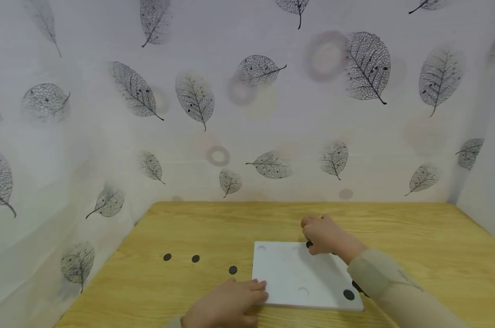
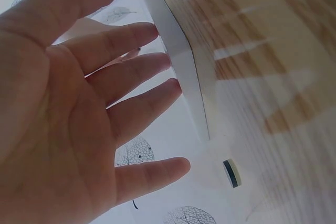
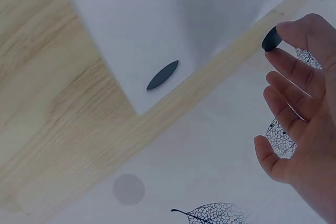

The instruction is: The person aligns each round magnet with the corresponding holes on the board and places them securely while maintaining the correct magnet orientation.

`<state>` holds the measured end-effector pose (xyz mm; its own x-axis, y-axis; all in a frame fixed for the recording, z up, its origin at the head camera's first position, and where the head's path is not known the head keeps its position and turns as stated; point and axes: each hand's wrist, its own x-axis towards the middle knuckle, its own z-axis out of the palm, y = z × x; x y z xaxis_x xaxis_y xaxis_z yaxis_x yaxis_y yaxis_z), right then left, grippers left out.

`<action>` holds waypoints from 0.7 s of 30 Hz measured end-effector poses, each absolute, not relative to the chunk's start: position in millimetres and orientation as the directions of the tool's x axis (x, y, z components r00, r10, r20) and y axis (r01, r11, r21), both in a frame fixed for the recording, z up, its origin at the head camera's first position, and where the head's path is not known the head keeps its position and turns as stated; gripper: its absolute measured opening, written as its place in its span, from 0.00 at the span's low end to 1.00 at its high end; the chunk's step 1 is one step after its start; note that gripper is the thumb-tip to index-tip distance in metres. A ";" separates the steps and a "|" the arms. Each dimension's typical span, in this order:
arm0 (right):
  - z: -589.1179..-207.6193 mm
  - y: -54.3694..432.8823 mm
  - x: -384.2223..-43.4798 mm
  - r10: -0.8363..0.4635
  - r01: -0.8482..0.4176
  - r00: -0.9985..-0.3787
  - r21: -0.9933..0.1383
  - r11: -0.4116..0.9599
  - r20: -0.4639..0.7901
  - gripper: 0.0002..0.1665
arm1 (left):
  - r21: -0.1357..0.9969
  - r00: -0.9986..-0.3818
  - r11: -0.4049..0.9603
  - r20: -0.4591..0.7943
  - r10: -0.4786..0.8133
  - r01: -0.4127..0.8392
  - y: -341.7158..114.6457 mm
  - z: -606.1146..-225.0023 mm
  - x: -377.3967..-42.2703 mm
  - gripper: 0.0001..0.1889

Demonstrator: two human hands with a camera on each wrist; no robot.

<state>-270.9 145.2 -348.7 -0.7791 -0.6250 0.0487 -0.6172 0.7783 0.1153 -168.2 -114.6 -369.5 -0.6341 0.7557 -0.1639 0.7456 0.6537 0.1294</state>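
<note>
Leaning rightward in wrist view, the right hand's [image 1: 324,234] pinched disc [image 3: 271,40] looks oval.

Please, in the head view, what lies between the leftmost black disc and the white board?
Two more discs lie there on the table, spaced apart, neither touching the board. The head view shows this.

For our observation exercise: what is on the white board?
A black disc lies at the board's near right corner, another at its far right. The right hand pinches a third. Spots behind that hand, its sleeve and the left hand are hidden.
</note>
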 end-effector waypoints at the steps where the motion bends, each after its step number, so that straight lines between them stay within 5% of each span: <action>1: -349.0 143.2 -271.6 -0.624 -0.617 -0.780 0.113 0.779 0.042 0.17 | 0.126 -0.633 0.652 -0.163 0.757 0.747 -114.8 -369.7 -168.6 0.20; 11: -354.5 124.1 -276.5 -0.615 -0.613 -0.788 0.094 0.784 -0.011 0.15 | 0.164 -0.658 0.688 -0.206 0.725 0.707 -113.4 -366.1 -168.1 0.21; 21: -357.6 112.3 -270.5 -0.628 -0.625 -0.776 0.192 0.757 -0.052 0.07 | 0.155 -0.636 0.668 -0.211 0.742 0.728 -113.8 -368.7 -170.1 0.20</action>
